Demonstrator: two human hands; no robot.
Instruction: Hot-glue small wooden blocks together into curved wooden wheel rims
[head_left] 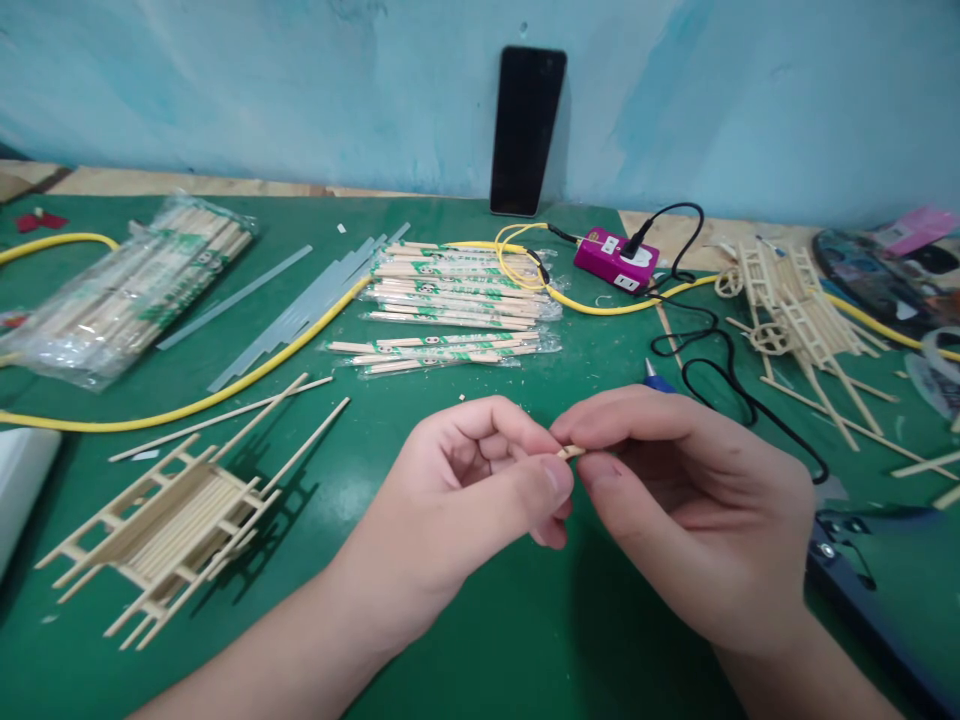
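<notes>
My left hand (465, 500) and my right hand (690, 500) meet above the green mat (510, 640). Between their thumbs and forefingers they pinch a short piece of pale wooden stick (570, 452), and most of it is hidden by my fingertips. Left of my left hand lies a ladder-like frame of glued wooden sticks (176, 530). Right of my right hand stands a similar stick structure with small wheels (795, 320). A blue-tipped tool (660, 377), partly hidden, lies just beyond my right hand.
Paper-wrapped chopsticks in plastic (457, 300) and a bagged bundle (127, 285) lie at the back, near translucent glue sticks (300, 300). A yellow cable (202, 400) and a black cord (720, 370) cross the mat. A purple power socket (615, 260) and an upright phone (525, 130) stand behind.
</notes>
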